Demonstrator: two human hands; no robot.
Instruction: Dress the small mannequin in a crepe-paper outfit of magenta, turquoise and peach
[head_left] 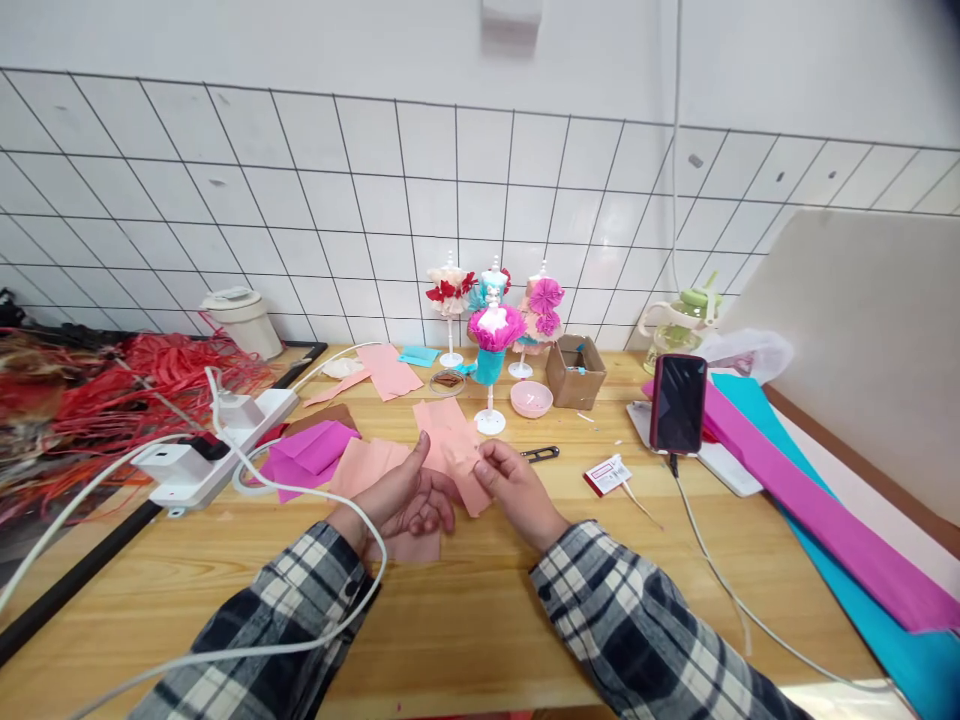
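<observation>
Draped across our plaid left sleeve (251, 600), a white cable (277, 650) crosses the lower left, probably because the power strip (271, 408) sits on that side. Mid-frame, our right hand (521, 492) pinches a peach paper sheet (448, 425) by its edge, presumably to avoid crumpling it. Our left hand (416, 500) faces palm up, fingers loosely curled; whether it grips the sheet we cannot tell. Dress forms (490, 366) stand beyond, perhaps to leave us working room.
</observation>
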